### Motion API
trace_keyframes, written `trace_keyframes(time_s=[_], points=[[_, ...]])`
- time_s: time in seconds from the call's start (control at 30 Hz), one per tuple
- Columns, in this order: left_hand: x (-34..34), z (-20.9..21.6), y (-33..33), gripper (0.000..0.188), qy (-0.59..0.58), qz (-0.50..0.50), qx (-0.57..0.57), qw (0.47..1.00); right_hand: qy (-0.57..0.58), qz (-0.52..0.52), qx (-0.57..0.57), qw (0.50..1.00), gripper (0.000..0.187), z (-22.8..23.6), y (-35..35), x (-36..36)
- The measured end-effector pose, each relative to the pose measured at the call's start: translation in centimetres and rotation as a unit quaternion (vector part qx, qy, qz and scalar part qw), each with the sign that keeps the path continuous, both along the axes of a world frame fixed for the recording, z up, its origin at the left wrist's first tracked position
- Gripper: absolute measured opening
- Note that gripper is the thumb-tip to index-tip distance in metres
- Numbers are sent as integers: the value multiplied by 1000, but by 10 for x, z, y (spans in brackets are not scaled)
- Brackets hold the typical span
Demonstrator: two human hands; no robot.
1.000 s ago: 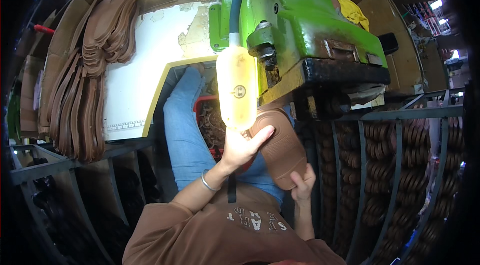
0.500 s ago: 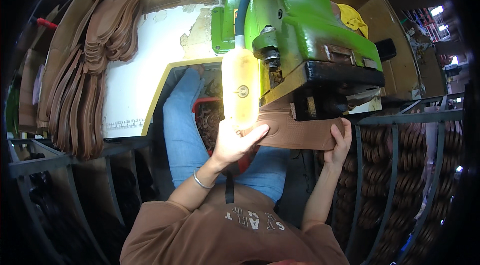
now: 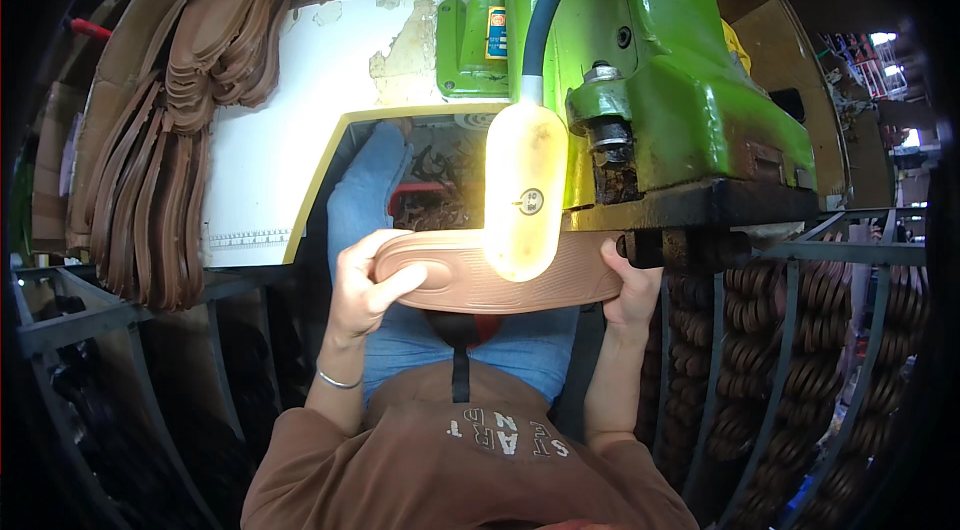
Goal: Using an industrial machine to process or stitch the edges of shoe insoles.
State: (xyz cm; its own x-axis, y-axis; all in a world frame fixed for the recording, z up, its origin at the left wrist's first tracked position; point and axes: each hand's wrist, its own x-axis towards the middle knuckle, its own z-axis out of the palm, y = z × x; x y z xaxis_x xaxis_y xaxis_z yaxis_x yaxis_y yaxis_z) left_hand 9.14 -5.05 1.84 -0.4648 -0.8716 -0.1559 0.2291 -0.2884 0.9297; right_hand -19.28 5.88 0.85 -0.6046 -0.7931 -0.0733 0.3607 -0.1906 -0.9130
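Note:
A brown shoe sole with a textured face spans the space above my lap, held level at both ends. My left hand grips its left end, thumb pressed on the upper face. Around the opposite end my right hand is closed, right beside the dark lower head of the green machine. A lit yellow lamp on a blue hose hangs in front of the sole's middle and covers part of it.
Stacks of brown soles lie on the white tabletop at the left, by cardboard walls. Metal racks packed with soles stand at the right, with another rack at the left. A red container sits below the table cutout.
The sole has moved left, out from under the machine head. My left hand has shifted left to its end; my right hand has come left and slightly down with it.

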Motion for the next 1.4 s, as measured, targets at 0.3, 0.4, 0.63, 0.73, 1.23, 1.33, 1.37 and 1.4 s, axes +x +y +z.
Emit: trace_keyframes(time_s=[0.3,0.4,0.63,0.73,1.23,1.33,1.37,1.4], points=[[44,-28,23,35,-79,-147,74,983,98,134,28,986,39,1,-30,23],[12,-15,17,40,-110,-243,-37,963,37,121,47,991,40,15,-40,33],[-82,10,-6,22,-120,-162,-170,964,148,58,24,987,32,24,-28,36],[-82,30,-13,35,-238,-251,-106,932,107,18,-4,994,17,20,-17,21],[-99,45,-4,22,-214,-105,-252,938,86,-38,-37,995,15,16,-23,33],[-93,48,-7,21,-248,-132,-245,928,107,-26,-39,993,15,14,-21,30],[-88,38,-5,21,-250,-133,-245,927,112,5,-25,993,15,19,-24,36],[-80,17,2,19,-174,-74,-220,957,115,37,-10,993,15,24,-28,43]])
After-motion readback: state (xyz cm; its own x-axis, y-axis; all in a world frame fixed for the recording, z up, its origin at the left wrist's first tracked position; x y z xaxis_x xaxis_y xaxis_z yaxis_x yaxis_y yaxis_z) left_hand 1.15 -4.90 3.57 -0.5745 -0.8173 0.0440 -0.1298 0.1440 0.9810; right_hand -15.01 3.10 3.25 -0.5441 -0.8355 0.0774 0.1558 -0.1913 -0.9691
